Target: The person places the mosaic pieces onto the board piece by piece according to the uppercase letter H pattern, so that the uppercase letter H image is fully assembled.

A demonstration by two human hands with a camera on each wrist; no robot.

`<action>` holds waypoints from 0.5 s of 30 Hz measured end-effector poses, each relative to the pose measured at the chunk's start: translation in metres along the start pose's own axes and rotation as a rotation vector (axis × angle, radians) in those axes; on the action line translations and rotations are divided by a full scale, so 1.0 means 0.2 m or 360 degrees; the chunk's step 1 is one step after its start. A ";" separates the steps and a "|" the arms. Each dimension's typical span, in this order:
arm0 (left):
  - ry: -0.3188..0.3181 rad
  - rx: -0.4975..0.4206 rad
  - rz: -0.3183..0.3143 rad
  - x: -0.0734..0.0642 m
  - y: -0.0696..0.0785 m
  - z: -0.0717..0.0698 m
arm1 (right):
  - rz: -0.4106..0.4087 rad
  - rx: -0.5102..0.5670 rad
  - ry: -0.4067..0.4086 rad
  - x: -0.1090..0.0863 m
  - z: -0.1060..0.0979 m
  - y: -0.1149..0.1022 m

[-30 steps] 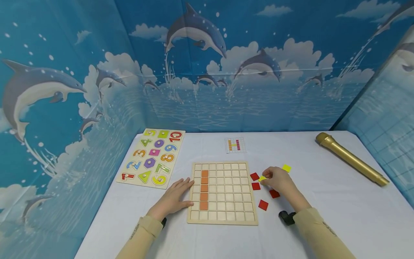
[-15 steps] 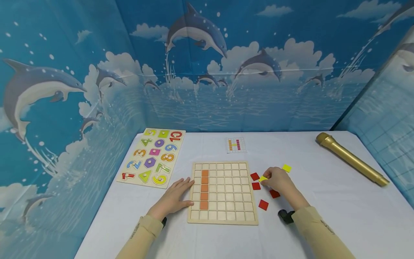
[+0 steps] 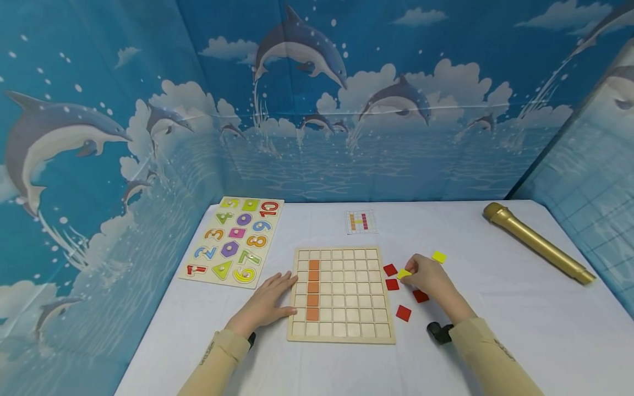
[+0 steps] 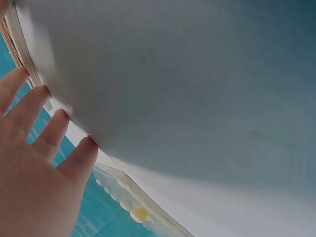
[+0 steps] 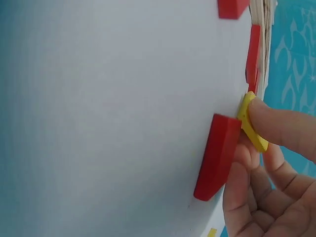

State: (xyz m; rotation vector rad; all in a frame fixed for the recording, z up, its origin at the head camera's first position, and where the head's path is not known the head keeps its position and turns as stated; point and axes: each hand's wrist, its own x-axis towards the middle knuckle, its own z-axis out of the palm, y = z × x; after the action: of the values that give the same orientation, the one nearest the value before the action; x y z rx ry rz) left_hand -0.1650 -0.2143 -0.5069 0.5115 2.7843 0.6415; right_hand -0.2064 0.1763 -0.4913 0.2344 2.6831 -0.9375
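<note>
A wooden grid board [image 3: 351,314] lies mid-table, with a column of orange square tiles [image 3: 313,287] in its second column from the left. My left hand [image 3: 267,302] rests along the board's left edge, fingers spread and fairly straight; the left wrist view shows the fingertips [image 4: 88,142] against that edge. Right of the board, my right hand [image 3: 430,276] pinches a yellow square tile [image 5: 253,123] between thumb and fingers. Several red tiles [image 3: 403,313] lie around this hand, one red tile [image 5: 217,157] close beside the fingers. Another yellow tile [image 3: 438,257] lies just beyond.
A small pattern card [image 3: 360,222] with orange, yellow and red squares lies behind the board. To the left is a number and shape puzzle board [image 3: 233,242]. A gold microphone-shaped stick [image 3: 540,243] lies at the right. A dolphin-printed curtain [image 3: 307,154] hangs behind the white table.
The yellow tile in my right hand has tilted slightly and shows more of its face. Its fingers have shifted a little; my left hand and the board have stayed put.
</note>
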 end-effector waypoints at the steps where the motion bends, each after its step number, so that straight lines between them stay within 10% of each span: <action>1: -0.0001 -0.0001 -0.0001 0.00 0.00 0.00 | 0.0012 0.0014 -0.0003 0.00 0.00 0.00; 15: -0.0012 0.0006 -0.0020 0.00 0.00 0.00 | -0.0259 0.0387 -0.0070 -0.07 0.08 -0.24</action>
State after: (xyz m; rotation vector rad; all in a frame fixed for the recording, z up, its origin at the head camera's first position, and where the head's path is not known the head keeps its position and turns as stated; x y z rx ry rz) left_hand -0.1657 -0.2140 -0.5062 0.4960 2.7801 0.6304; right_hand -0.2022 0.1282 -0.4709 0.0441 2.5754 -1.3037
